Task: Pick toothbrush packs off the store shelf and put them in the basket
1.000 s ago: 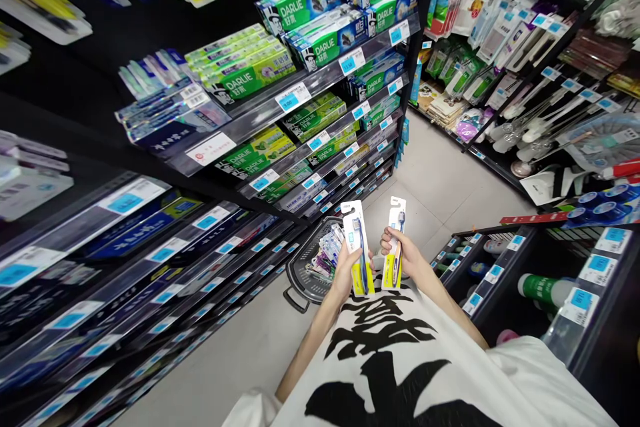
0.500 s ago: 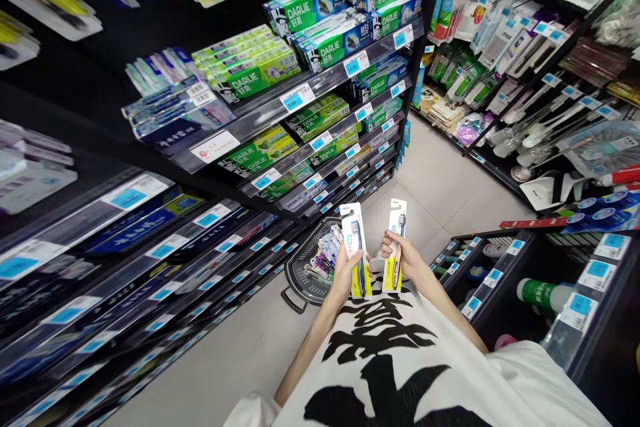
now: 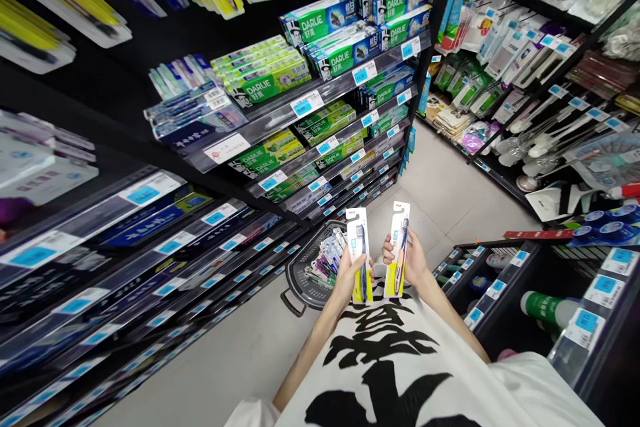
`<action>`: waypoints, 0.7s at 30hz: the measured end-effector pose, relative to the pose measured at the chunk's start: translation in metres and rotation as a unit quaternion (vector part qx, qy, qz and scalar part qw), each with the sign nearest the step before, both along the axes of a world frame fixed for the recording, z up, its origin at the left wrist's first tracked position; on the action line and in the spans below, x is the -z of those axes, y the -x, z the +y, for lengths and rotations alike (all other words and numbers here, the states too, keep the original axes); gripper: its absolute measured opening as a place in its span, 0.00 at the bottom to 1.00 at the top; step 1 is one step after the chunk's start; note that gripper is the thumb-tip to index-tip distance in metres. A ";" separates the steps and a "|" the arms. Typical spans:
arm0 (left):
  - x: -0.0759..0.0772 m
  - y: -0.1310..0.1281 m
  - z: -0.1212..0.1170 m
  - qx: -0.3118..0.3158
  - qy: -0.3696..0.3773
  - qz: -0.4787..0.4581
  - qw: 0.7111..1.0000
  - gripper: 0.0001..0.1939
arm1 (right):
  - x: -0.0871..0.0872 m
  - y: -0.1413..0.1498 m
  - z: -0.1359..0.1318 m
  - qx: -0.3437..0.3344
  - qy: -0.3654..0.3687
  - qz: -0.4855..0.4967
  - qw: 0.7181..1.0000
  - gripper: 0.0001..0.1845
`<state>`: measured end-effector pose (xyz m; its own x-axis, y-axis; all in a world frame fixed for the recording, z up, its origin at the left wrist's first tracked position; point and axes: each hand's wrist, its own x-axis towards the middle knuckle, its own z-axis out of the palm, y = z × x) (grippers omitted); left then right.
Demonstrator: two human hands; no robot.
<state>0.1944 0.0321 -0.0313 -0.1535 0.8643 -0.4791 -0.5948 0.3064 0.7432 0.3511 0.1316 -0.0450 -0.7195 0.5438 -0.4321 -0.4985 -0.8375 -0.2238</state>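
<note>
My left hand (image 3: 346, 276) grips a carded toothbrush pack (image 3: 359, 250) with a blue brush and yellow bottom, held upright. Beside it, my right hand (image 3: 412, 260) grips a second toothbrush pack (image 3: 399, 245), also upright, with a yellow card. The two packs stand side by side, a small gap between them, in front of my white shirt with black lettering. Just behind my left hand a dark shopping basket (image 3: 299, 277) sits on the floor with several packaged items inside.
Black shelves on the left carry green Darlie toothpaste boxes (image 3: 320, 20) and blue price tags. Hanging packs of brushes and tools fill the right-hand racks (image 3: 525, 80). A low shelf with bottles (image 3: 540, 293) stands at my right. Pale floor tiles (image 3: 450, 193) run between them.
Both hands with their toothbrush packs stay together; the view has shifted slightly, so the shelves sit a little further right and lower in the picture.
</note>
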 end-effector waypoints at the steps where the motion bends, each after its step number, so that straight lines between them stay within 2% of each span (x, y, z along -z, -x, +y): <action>1: 0.001 0.000 0.000 0.001 0.002 0.001 1.000 0.28 | -0.001 0.000 0.000 0.001 -0.001 0.000 1.000 0.26; 6: 0.002 -0.004 0.002 0.000 -0.004 0.001 1.000 0.29 | -0.003 -0.001 0.002 0.011 0.000 -0.004 1.000 0.27; 12: 0.005 -0.005 0.009 -0.038 0.014 -0.038 0.998 0.30 | -0.003 0.000 0.006 0.053 -0.021 -0.037 0.998 0.15; 21: 0.002 0.000 0.013 -0.013 0.014 -0.022 1.000 0.31 | 0.007 0.001 0.011 0.004 -0.019 -0.075 0.997 0.11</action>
<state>0.1947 0.0447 -0.0328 -0.1544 0.8465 -0.5095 -0.6348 0.3101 0.7077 0.3503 0.1423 -0.0518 -0.6430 0.5676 -0.5142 -0.4639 -0.8229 -0.3282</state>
